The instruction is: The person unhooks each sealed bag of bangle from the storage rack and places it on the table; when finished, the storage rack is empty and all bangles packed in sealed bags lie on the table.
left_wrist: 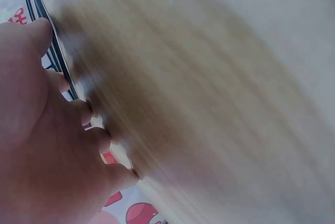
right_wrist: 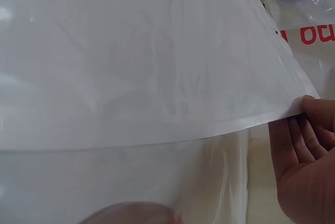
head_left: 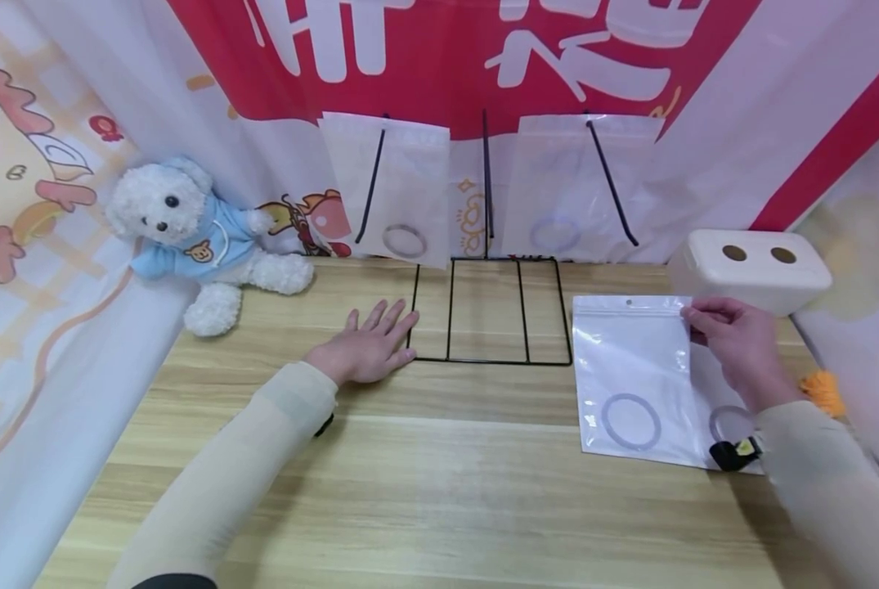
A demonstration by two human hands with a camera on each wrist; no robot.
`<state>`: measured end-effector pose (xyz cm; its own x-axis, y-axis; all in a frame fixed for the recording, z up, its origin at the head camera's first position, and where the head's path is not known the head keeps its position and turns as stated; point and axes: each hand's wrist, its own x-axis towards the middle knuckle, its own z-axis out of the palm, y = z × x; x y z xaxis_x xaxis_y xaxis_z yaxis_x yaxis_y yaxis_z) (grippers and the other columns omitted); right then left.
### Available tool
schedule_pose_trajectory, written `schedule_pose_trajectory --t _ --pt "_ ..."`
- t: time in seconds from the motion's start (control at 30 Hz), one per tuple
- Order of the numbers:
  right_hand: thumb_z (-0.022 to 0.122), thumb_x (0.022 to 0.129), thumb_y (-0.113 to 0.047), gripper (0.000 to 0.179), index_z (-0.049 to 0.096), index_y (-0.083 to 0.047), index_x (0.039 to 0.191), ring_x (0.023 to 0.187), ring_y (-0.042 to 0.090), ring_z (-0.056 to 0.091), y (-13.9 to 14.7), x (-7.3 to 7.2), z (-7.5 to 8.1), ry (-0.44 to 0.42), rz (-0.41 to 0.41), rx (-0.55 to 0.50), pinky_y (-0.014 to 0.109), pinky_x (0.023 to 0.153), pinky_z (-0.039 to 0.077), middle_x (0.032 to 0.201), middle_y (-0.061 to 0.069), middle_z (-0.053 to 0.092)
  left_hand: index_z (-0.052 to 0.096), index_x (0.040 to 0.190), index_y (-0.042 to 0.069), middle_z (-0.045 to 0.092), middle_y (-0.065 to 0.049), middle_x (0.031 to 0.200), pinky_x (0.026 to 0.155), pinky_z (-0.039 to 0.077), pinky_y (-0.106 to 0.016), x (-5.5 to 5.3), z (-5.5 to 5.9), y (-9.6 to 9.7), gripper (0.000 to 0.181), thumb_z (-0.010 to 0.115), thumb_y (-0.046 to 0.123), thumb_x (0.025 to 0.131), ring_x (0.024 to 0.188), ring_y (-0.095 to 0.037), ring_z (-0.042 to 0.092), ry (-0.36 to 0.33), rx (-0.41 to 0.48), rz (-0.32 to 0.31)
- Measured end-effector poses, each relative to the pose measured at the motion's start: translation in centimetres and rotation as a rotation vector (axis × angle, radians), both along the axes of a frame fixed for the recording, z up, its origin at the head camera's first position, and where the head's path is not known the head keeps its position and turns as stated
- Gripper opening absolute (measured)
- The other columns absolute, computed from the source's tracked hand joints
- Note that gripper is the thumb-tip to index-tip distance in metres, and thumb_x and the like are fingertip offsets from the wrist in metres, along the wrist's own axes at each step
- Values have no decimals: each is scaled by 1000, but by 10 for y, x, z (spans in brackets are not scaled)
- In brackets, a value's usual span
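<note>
My right hand (head_left: 741,343) pinches the top right corner of a white zip bag (head_left: 634,360) between thumb and fingers. A pale ring shows through the lower part of this bag. Beneath it lies a second zip bag (head_left: 711,376), partly covered, with a similar ring in it. In the right wrist view the bag's edge (right_wrist: 209,135) runs slantwise into the pinch. My left hand (head_left: 365,348) rests on the table with its fingers spread, fingertips at the left side of the black wire rack's base (head_left: 509,362).
Two zip bags (head_left: 417,180) (head_left: 549,188) hang on the rack's hooks at the back. A white plush bear (head_left: 211,237) in a blue hoodie sits at the left. A white box (head_left: 755,274) with two holes and an orange object (head_left: 823,394) are at the right.
</note>
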<state>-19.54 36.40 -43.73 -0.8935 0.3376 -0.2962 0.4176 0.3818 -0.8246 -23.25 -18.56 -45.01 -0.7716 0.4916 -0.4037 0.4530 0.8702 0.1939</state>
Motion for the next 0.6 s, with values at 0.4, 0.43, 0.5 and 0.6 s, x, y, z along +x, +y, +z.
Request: schedule_pose_trajectory --t 0.4,0.43,0.5,0.6 --pt "67 108 -40 42 63 -15 142 93 1 68 -1 -10 -10 3 44 78 17 81 62 104 -17 68 1 176 26 -10 -7 184 130 0 -76 0 0 1 74 31 58 115 170 -38 -9 5 1 -3" --pt "67 108 -40 43 63 -14 143 92 1 68 -1 -11 -11 1 49 84 17 80 62 105 -16 68 1 176 26 -10 -7 184 130 0 -76 0 0 1 74 31 58 116 170 -38 -9 6 0 -3" --pt "66 108 -38 43 62 -12 142 90 1 69 -1 -13 -13 1 58 92 18 79 62 102 -16 68 1 176 26 -10 -7 184 130 0 -76 0 0 1 74 31 57 116 170 -38 -9 8 -1 -3" --pt "67 108 -37 42 63 -11 140 86 -1 69 1 -17 -16 4 69 88 17 77 61 92 -22 67 1 176 26 -10 -7 184 130 0 -76 0 0 1 74 31 57 116 170 -38 -9 8 -2 -2"
